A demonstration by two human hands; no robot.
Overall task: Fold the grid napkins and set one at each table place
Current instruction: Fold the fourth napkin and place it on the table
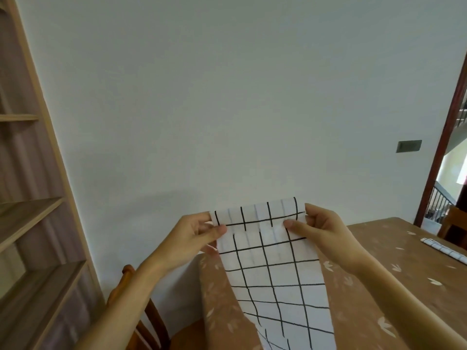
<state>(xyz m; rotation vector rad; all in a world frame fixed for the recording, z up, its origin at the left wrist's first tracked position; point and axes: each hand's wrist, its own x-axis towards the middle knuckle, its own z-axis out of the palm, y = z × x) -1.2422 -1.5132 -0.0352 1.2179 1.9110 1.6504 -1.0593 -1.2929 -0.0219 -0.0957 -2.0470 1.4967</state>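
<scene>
A white cloth napkin with a black grid pattern (273, 271) is held up in the air at about 6 o'clock of the view, its top edge folded over toward the person and the rest hanging down across the near edge of the table. The left hand (199, 232) pinches the folded top at its left end, thumb in front and fingers behind the cloth; the right hand (321, 229) pinches the right end the same way, so both hands are closed narrowly on the napkin and level with each other. Below them lies the table covered with a brown tablecloth printed with pale leaves (394, 286), running off toward 4 o'clock. On that cloth at 3 o'clock, well apart from the hands, rests a second grid napkin folded into a narrow strip (444, 250). At 7 o'clock, just beside the table's left corner, stands a wooden chair with an orange-brown frame (141, 309). A light wooden open shelf unit (30, 223) fills the 9 o'clock side against the plain white wall (227, 97).
</scene>
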